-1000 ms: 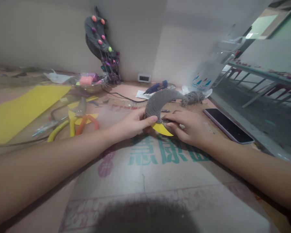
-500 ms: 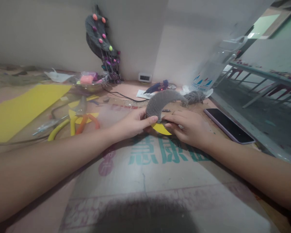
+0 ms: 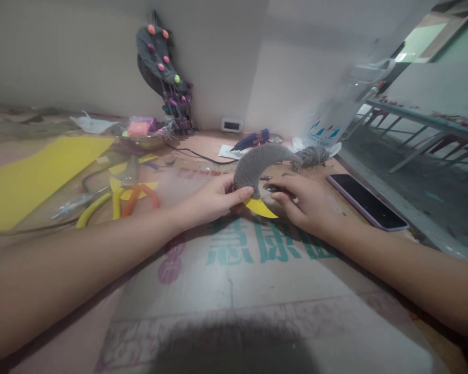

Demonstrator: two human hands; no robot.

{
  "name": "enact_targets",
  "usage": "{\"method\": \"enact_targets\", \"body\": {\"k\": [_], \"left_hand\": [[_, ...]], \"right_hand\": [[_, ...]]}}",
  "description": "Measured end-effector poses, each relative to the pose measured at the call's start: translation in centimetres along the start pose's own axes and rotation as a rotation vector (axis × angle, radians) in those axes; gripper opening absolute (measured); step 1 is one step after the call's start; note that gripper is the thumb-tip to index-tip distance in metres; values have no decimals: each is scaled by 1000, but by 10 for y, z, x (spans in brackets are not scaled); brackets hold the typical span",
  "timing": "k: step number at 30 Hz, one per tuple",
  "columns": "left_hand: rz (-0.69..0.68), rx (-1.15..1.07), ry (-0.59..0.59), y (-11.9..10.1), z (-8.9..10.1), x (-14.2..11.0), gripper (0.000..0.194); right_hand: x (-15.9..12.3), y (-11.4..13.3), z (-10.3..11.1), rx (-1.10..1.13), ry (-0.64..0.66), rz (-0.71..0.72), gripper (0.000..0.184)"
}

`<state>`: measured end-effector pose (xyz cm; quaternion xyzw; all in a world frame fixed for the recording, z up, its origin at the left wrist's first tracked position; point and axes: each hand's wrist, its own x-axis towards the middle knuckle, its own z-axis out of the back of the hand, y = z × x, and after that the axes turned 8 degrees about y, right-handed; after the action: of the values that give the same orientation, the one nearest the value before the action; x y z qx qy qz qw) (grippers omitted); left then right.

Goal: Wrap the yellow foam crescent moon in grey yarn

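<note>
A crescent shape [image 3: 251, 163] wound in grey yarn stands over the table, its lower tip [image 3: 261, 208] showing bare yellow card. My left hand [image 3: 228, 195] grips it at the lower left, the thumb pressed on the edge where yarn meets yellow. Just right of the crescent, my right hand [image 3: 298, 200] has its fingers curled and closed. A small dark bit shows at its fingertips, too unclear to name. Behind the crescent's upper tip lies a bundle of grey yarn [image 3: 314, 156].
Pliers [image 3: 119, 200] with yellow and orange handles and a yellow sheet [image 3: 42, 176] lie at left. A blue glue gun [image 3: 251, 140] rests behind the crescent, its cord trailing left. A phone [image 3: 366, 201] lies at right. A decorated grey crescent [image 3: 156, 57] hangs against the wall.
My right hand has drawn slightly right, away from the crescent's lower end, uncovering more of the yellow tip. My left hand keeps its hold.
</note>
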<state>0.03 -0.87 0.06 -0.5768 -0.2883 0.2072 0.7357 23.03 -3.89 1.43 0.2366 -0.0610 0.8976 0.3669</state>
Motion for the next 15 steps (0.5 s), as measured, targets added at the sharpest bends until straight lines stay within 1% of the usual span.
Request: {"method": "enact_targets", "body": {"k": [2, 5, 9, 10, 13, 15], "left_hand": [[-3, -6, -24, 0, 0, 0, 36], [5, 5, -65, 0, 1, 0, 35], [66, 20, -80, -2, 0, -1, 35], [67, 37, -100, -3, 0, -1, 36], [34, 150, -192, -1, -1, -1, 41], [2, 182, -208, 0, -1, 0, 42]], "right_hand": [[-1, 0, 0, 64, -34, -27, 33], [-1, 2, 0, 111, -14, 2, 32], [1, 7, 1, 76, 45, 15, 9], [1, 8, 1, 58, 48, 20, 8], [0, 10, 1, -10, 17, 57, 13], [0, 10, 0, -49, -10, 99, 14]]}}
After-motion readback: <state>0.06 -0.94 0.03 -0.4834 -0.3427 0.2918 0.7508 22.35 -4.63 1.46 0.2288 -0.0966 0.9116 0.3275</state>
